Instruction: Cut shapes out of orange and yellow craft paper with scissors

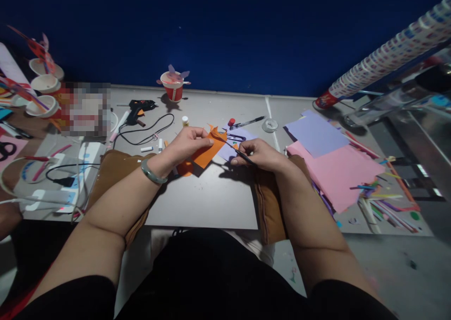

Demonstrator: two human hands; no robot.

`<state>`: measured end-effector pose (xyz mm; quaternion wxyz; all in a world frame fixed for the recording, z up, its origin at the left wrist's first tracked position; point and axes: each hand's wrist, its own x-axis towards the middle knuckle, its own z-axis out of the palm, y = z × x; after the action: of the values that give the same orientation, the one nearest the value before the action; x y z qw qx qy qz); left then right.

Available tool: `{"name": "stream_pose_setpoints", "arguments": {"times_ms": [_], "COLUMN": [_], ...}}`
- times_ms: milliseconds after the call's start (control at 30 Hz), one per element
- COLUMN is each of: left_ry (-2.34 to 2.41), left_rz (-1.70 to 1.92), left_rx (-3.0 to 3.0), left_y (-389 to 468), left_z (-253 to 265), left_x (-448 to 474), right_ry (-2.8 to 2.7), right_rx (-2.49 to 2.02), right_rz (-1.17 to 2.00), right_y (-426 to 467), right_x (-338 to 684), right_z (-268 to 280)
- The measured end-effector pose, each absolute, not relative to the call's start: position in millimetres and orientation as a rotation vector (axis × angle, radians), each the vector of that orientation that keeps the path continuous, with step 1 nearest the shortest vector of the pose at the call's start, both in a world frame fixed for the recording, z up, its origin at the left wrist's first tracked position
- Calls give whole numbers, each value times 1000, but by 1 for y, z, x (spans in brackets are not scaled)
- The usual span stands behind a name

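An orange sheet of paper (208, 152) hangs above the table, its top edge cut into curling flaps. My left hand (188, 144) pinches it at its upper left edge between thumb and fingers; a green bangle circles that wrist. From the other side, my right hand (259, 154) grips black-handled scissors (245, 157), their thin blades pointing left at the paper's right edge. Whether the blades are apart is too small to tell. Beneath the hands lie a light purple sheet (227, 153) and another orange piece (185, 168).
A black glue gun (136, 111) with a looped cord lies behind my left hand. A decorated paper cup (173, 87) stands near the blue wall. Pink paper (338, 169) and purple paper (317, 134) lie right, beside stacked cups (380, 52). A power strip (82, 174) sits left.
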<state>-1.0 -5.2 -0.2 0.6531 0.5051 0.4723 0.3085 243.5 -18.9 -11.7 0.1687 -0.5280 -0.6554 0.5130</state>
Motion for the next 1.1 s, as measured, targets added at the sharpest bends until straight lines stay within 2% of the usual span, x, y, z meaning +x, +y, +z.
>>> {"name": "stream_pose_setpoints", "arguments": {"times_ms": [1100], "left_ry": [997], "left_rz": [651], "left_rx": [1159], "left_y": [-7], "left_z": [-4], "left_x": [2], "right_ry": [-1935], "right_rx": [-1526], "right_rz": [1436], "right_y": [-19], "right_x": [243], "right_z": [-10]}}
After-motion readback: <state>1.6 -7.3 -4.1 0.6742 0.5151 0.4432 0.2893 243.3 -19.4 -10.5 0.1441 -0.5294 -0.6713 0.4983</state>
